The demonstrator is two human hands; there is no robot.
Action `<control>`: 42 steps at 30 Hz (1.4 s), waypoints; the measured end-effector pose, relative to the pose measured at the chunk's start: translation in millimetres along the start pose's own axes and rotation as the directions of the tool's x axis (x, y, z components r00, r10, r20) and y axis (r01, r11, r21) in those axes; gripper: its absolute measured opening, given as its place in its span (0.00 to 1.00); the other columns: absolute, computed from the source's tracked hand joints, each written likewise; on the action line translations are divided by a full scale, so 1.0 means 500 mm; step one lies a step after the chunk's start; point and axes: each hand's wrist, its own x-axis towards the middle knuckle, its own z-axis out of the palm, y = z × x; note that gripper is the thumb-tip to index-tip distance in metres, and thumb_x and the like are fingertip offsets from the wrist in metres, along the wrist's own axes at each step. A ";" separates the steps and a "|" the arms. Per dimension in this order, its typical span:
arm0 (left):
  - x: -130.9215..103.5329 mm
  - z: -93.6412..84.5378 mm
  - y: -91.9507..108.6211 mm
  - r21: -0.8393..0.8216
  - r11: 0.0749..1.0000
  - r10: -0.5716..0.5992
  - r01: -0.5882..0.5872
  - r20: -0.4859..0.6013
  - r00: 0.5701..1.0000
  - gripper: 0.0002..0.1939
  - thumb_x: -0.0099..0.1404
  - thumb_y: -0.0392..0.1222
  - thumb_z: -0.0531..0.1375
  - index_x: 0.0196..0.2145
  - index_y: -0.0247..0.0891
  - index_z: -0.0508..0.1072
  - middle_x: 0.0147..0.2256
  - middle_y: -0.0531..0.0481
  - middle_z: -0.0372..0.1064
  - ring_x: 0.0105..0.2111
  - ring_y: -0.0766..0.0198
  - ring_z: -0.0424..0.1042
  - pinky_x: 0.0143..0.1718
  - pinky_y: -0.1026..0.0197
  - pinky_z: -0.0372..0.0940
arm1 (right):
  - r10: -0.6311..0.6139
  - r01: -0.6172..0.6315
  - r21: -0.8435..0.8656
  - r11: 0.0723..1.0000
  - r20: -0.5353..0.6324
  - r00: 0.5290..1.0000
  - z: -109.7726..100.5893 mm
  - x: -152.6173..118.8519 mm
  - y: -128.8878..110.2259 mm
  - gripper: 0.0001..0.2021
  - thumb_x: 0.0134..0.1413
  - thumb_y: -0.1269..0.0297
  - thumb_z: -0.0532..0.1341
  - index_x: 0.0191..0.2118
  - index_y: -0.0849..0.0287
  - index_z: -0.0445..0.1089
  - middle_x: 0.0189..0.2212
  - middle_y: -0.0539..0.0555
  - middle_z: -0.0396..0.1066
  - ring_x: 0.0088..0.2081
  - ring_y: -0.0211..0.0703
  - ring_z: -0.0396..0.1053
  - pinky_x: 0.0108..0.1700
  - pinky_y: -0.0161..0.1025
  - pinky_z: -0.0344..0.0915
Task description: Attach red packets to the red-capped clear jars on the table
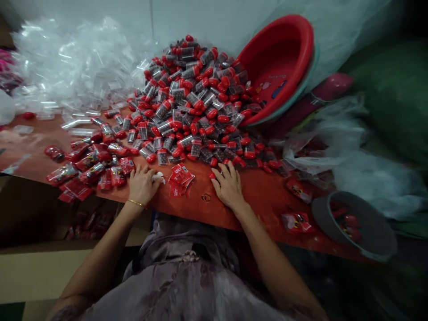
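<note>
The left hand [143,183] is lying flat beside the red labels [180,178], fingers together; the right hand [228,184] is touching red-capped vials [197,107], fingers apart.

Before you lies a reddish-brown counter [200,203] heaped with clear plastic vials with red caps [197,102]; red printed paper labels [180,178] sit nearby, beside a tilted red plastic basin [277,62] and a grey round bowl [371,232].

The left hand [143,183] rests palm-down on the red table [264,196], touching a small white scrap [158,177] beside a stack of red labels [180,178]. The right hand [228,185] lies flat, fingertips at the heap of red-capped vials [194,102]. A tilted red basin [277,62] leans behind the heap.
</note>
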 end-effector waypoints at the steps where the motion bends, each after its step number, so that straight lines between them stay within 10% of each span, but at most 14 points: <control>1: -0.004 0.003 -0.007 0.004 1.000 0.009 -0.009 0.010 1.000 0.19 0.61 0.50 0.56 0.43 0.36 0.75 0.49 0.37 0.70 0.55 0.40 0.61 0.52 0.40 0.55 | 0.012 -0.012 0.002 1.000 -0.007 1.000 -0.003 -0.015 0.006 0.19 0.62 0.59 0.50 0.54 0.58 0.66 0.57 0.58 0.62 0.64 0.58 0.47 0.57 0.56 0.56; 11: 0.006 0.004 0.052 -0.034 0.998 0.039 -0.043 -0.121 0.992 0.25 0.67 0.46 0.47 0.56 0.33 0.65 0.59 0.35 0.58 0.61 0.43 0.53 0.58 0.40 0.49 | 0.033 -0.033 0.021 0.999 -0.036 0.999 -0.018 -0.088 0.019 0.20 0.61 0.59 0.51 0.55 0.62 0.65 0.54 0.60 0.66 0.62 0.57 0.50 0.57 0.52 0.59; 22: 0.025 0.075 0.110 -0.243 0.958 0.129 -0.150 -0.101 0.987 0.14 0.64 0.44 0.54 0.43 0.43 0.77 0.52 0.40 0.68 0.60 0.44 0.56 0.58 0.38 0.48 | 0.071 -0.066 0.072 0.995 -0.065 0.995 -0.021 -0.088 0.021 0.20 0.60 0.59 0.52 0.54 0.62 0.66 0.54 0.61 0.66 0.62 0.55 0.52 0.57 0.52 0.58; 28: 0.001 0.035 0.124 -0.297 0.946 0.072 -0.126 -0.186 0.980 0.16 0.65 0.46 0.54 0.45 0.43 0.76 0.56 0.41 0.64 0.61 0.46 0.55 0.59 0.39 0.46 | 0.148 -0.091 0.219 0.972 -0.262 0.954 -0.050 -0.087 -0.029 0.17 0.57 0.58 0.56 0.48 0.61 0.69 0.48 0.61 0.72 0.54 0.52 0.64 0.59 0.54 0.51; 31: -0.017 0.006 0.152 -0.328 0.932 0.089 -0.156 -0.210 0.974 0.17 0.66 0.46 0.52 0.47 0.42 0.75 0.57 0.41 0.63 0.61 0.47 0.55 0.60 0.42 0.47 | 0.241 -0.078 0.566 0.821 -0.220 0.945 -0.063 -0.066 -0.108 0.17 0.58 0.57 0.55 0.47 0.61 0.69 0.43 0.60 0.74 0.47 0.47 0.68 0.52 0.46 0.61; 35: -0.047 -0.009 0.185 -0.418 0.882 0.145 -0.215 -0.192 0.971 0.17 0.65 0.43 0.53 0.48 0.42 0.74 0.58 0.42 0.62 0.62 0.49 0.54 0.61 0.43 0.45 | 0.377 -0.193 0.909 0.370 0.043 0.925 -0.058 -0.022 -0.195 0.13 0.58 0.57 0.54 0.39 0.59 0.70 0.33 0.53 0.74 0.34 0.40 0.69 0.38 0.37 0.66; 38: -0.063 -0.005 0.194 -0.650 0.752 0.040 -0.115 -0.129 0.991 0.22 0.61 0.43 0.58 0.53 0.41 0.69 0.58 0.42 0.61 0.61 0.51 0.55 0.62 0.46 0.47 | 0.427 -0.216 0.941 0.260 0.088 0.900 -0.056 -0.011 -0.209 0.13 0.57 0.57 0.55 0.27 0.59 0.69 0.22 0.48 0.68 0.26 0.36 0.64 0.31 0.33 0.62; 42: -0.070 0.004 0.202 -0.931 0.195 -0.094 0.309 0.295 0.951 0.23 0.52 0.49 0.65 0.44 0.36 0.75 0.45 0.43 0.74 0.46 0.54 0.72 0.50 0.55 0.64 | 0.459 -0.215 0.907 0.361 0.028 0.888 -0.061 -0.032 -0.192 0.15 0.56 0.57 0.55 0.23 0.59 0.67 0.19 0.46 0.63 0.23 0.35 0.59 0.27 0.32 0.58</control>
